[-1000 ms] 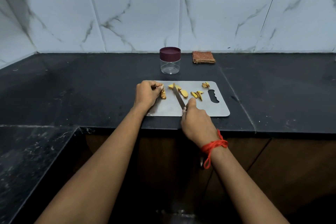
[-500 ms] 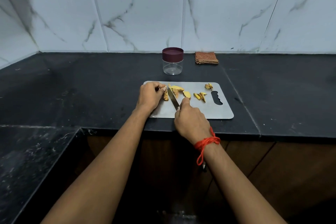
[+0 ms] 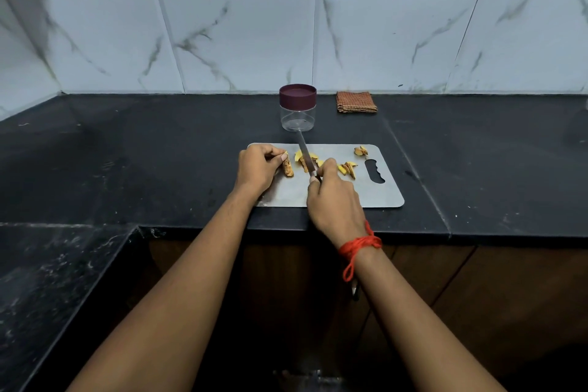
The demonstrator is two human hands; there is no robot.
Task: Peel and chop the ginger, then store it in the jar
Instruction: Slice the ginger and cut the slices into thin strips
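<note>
Ginger under the knife on a steel cutting board point(image 3: 375, 194).
The left hand point(image 3: 259, 166) pinches a brown-skinned ginger piece point(image 3: 288, 168) near the board's left edge, apparently steadying it for cutting. The right hand point(image 3: 334, 201) grips the knife point(image 3: 304, 151), its tip towards the capped jar point(image 3: 297, 108). Cut slices point(image 3: 347, 169) lie just right.

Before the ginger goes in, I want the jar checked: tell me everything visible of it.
The jar is small, round, with a clear body that looks empty and a maroon lid closed on top. It stands upright on the black counter, beyond the far edge of the steel chopping board, left of a folded brown cloth. Nothing holds it; the knife tip points at its base, contact unclear.
</note>
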